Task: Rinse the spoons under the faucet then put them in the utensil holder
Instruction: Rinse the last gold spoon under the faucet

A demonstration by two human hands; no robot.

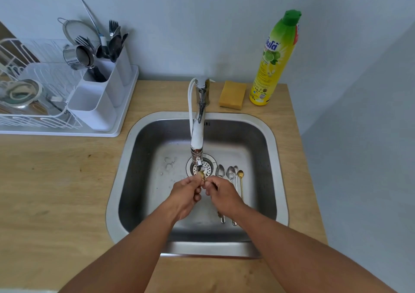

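While both hands met under the faucet (pixel 197 135), the left hand (pixel 187 192) and right hand (pixel 219 191) pinched a gold spoon (pixel 202 175) between curled fingers (bowl at the spout). Four spoons (pixel 230 173) lay just right of them; the holder (pixel 101 95) stood far left.

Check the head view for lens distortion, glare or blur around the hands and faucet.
Head view: wide-angle bending curves the counter edge and walls; soft daylight, mild sheen on the sink wall; left hand and right hand slightly soft, so the gold spoon under the faucet is hard to make out.
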